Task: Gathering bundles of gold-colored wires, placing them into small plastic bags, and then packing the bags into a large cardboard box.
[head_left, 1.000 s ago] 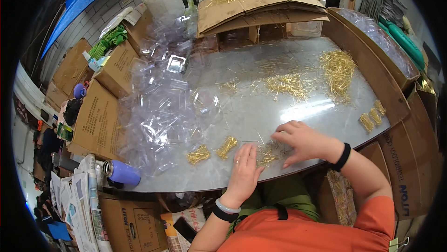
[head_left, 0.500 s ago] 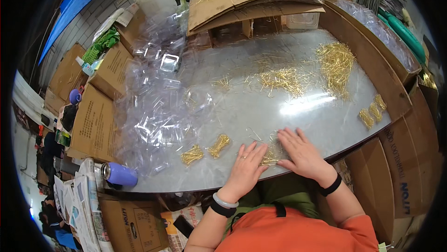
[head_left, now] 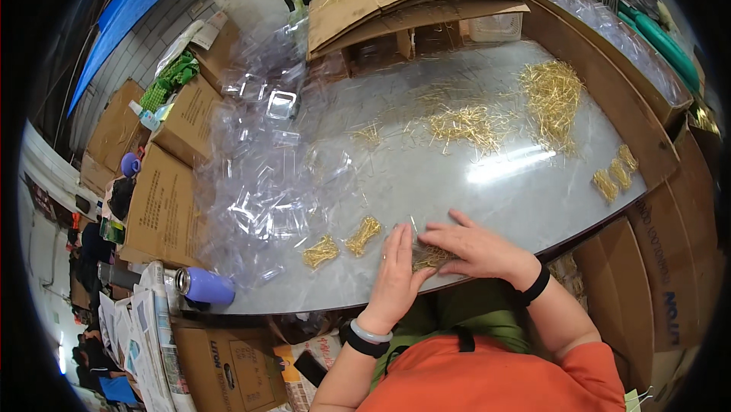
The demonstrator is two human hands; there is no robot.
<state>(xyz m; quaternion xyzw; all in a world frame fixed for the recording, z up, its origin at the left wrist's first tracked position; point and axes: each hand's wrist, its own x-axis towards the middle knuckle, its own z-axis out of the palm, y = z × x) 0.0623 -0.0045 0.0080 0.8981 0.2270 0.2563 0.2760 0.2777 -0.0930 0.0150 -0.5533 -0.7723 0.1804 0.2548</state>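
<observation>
My left hand [head_left: 397, 271] rests on the grey tabletop near its front edge, fingers stretched out side by side. Facing it is my right hand [head_left: 481, 253], its fingers extended and angled inward. Between the two palms lies a small heap of thin gold-coloured wire pieces [head_left: 429, 257], partly covered by my fingers. Left of my left hand sit two compact gold wire bundles, one close by [head_left: 363, 237] and another wire bundle [head_left: 320, 252] farther left. Farther off are a loose wire pile [head_left: 470, 127] and a larger wire pile [head_left: 551, 104].
Clear plastic packages [head_left: 263, 191] cover the table's left side. A purple bottle [head_left: 205, 285] stands at the front left corner. Several wire bundles [head_left: 617, 174] lie by the right edge. A cardboard shelf [head_left: 419, 12] stands at the back, and a cardboard wall [head_left: 609, 84] borders the right.
My right hand has swept left and turned inward, drawing the loose wire pieces closer to my left hand. The left hand's fingers have come together and point more directly away from me.
</observation>
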